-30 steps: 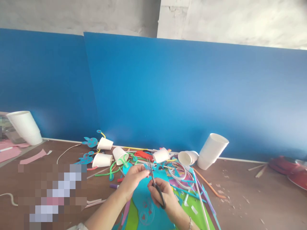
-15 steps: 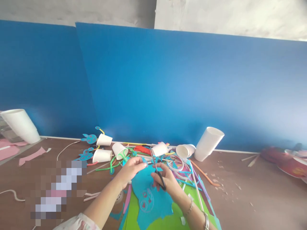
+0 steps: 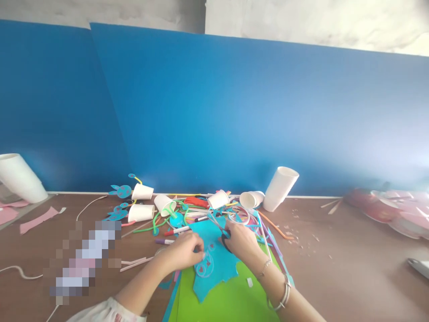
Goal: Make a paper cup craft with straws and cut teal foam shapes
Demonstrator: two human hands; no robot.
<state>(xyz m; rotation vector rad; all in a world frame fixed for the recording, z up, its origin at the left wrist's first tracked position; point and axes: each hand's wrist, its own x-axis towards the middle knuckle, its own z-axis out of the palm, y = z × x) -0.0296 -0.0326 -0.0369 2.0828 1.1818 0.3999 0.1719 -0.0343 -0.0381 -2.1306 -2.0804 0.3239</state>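
Observation:
A blue sheet (image 3: 219, 268) with ragged edges and a drawn figure with red marks lies over a green sheet (image 3: 241, 297). My left hand (image 3: 190, 248) pinches the blue sheet's left edge beside the drawing. Wrapped around the dark handles of the scissors (image 3: 219, 226), my right hand (image 3: 236, 239) is above the sheet's upper right part. The scissors' blades point away, up and to the left. A bracelet and bangles are on my right wrist.
Paper cups (image 3: 142, 192) with blue cutouts lie at the back left. A stack of cups (image 3: 280, 188) leans by the blue partition (image 3: 234, 112). Straws, markers (image 3: 177, 230) and pink scraps (image 3: 38, 219) are scattered about. Reddish items (image 3: 372, 205) sit at the right.
My left hand has moved down toward the drawing, from the small blue piece it held. The scissors have moved slightly with my right hand, and the blue sheet now lies flatter. The view has shifted.

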